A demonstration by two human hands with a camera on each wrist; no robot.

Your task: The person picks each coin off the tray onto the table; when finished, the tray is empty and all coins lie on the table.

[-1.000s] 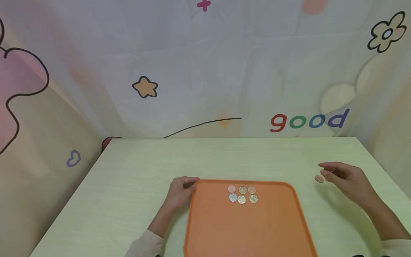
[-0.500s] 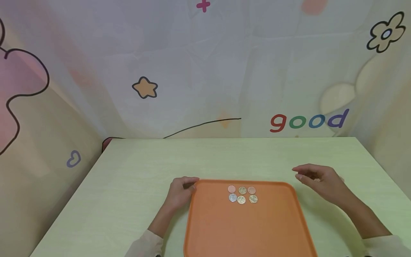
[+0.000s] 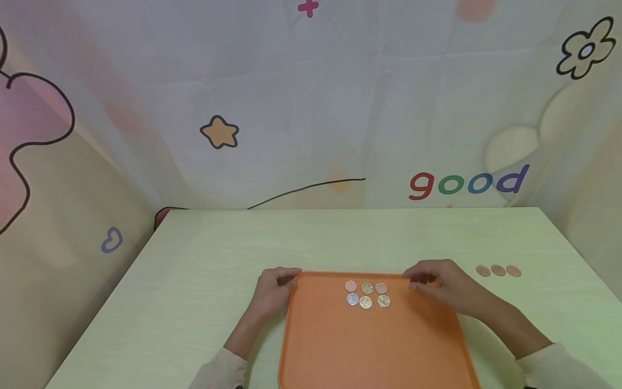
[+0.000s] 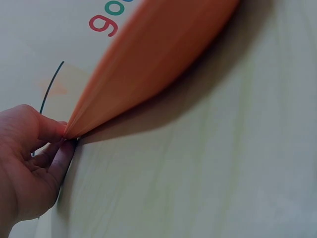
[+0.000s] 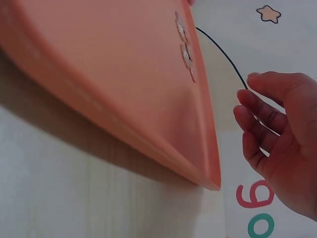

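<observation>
An orange tray [image 3: 379, 346] lies on the table with several coins [image 3: 365, 302] in two short rows near its far rim, some copper-coloured and others gold or silver. At the far left corner my left hand [image 3: 270, 294] pinches the tray's rim between thumb and fingers, as the left wrist view also shows. Above the far right corner hovers my right hand [image 3: 447, 286], its fingers loosely bent. In the right wrist view this hand [image 5: 290, 134] appears apart from the rim, and nothing shows in its grasp.
Three copper coins [image 3: 498, 270] lie in a row on the pale green table [image 3: 218, 243], right of the tray. Behind the table hangs a printed cloth [image 3: 291, 108] with a star, a flower and the word "good".
My right hand has moved left from beside the copper coins on the table to over the tray's far right corner, uncovering those coins. My left hand and the tray stay put.
</observation>
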